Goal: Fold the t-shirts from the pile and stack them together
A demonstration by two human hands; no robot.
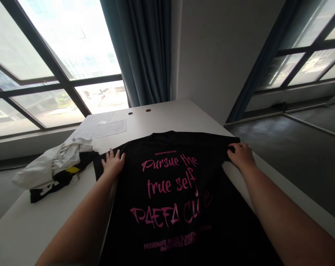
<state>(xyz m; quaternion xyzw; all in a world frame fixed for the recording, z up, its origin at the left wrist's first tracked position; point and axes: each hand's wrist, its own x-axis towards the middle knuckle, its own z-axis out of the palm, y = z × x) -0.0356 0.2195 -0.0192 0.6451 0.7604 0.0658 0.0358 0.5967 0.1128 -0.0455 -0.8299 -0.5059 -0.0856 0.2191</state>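
Note:
A black T-shirt (167, 199) with pink lettering lies spread on the white table, its collar end away from me and its lower part running out of view at the bottom. My left hand (113, 162) rests flat on the left sleeve, fingers spread. At the other side my right hand (241, 154) grips the edge of the right sleeve, thumb and fingers curled around the cloth.
Crumpled white and black clothes (57, 166) lie at the table's left edge. Printed papers (109, 128) are on the far left of the white table (181, 112), near two round holes. Beyond stand a blue curtain (148, 51), windows and a wall.

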